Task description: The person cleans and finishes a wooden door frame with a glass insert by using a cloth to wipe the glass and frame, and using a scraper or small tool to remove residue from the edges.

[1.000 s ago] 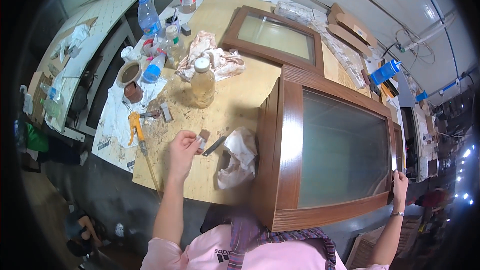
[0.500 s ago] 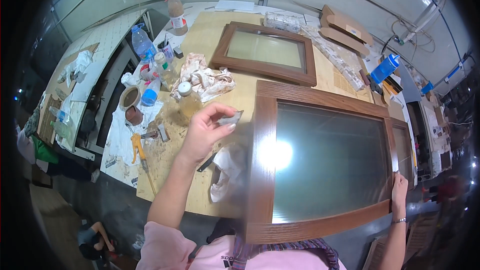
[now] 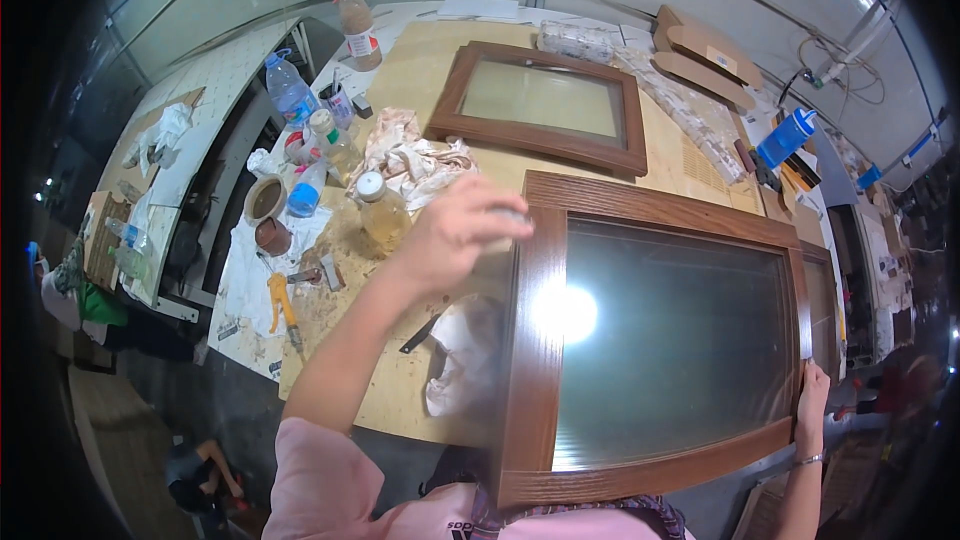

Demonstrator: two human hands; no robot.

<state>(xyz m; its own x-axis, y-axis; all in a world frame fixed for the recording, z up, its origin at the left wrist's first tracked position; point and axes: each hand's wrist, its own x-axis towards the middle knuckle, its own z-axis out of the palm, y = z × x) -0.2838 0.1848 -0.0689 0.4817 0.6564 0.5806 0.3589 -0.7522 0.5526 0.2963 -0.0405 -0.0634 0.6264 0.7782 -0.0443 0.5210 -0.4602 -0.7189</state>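
A brown wooden cabinet door with a glass pane (image 3: 533, 360) leans toward me at the table's front, bright glare on its glass. My left hand (image 3: 452, 238) is closed at the door's upper left corner, pinching a small grey folded sheet, perhaps sandpaper. Motion blur and the fingers mostly hide the sheet; whether it touches the wood I cannot tell. My right hand (image 3: 814, 395) grips the door's right edge. Beneath my left forearm lie a black-handled tool (image 3: 420, 334) and a crumpled white cloth (image 3: 465, 350).
Behind lies another glazed door (image 3: 540, 145). To the left stand a jar of yellowish liquid (image 3: 383, 220), several bottles, a stained rag (image 3: 410, 155) and a yellow air gun (image 3: 282, 302). A blue bottle (image 3: 785, 138) and cardboard (image 3: 705, 50) are at right. Another person (image 3: 200, 475) is lower left.
My left hand has moved up and right, from beside the door to its upper left corner, still with the grey sheet. My right hand keeps its hold on the door's right edge.
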